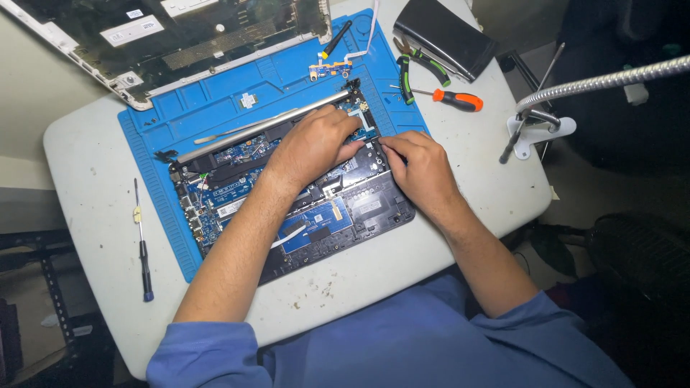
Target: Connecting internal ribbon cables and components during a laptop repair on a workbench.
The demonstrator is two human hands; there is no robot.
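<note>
Opened laptop base (287, 208) lay on a blue mat (154, 179) on the table (86, 144), circuit boards exposed. Left hand (313, 144) pressed curled fingers onto its upper middle; right hand (420, 169) pinched something at the right edge (too small to tell). Farther right lay an orange-handled screwdriver (449, 98).

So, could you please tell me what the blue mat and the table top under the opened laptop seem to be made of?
Blue mat: probably silicone or rubber, matte, with moulded ribs and compartments. Table top: likely hard plastic, off-white, dull, speckled with marks.
</note>
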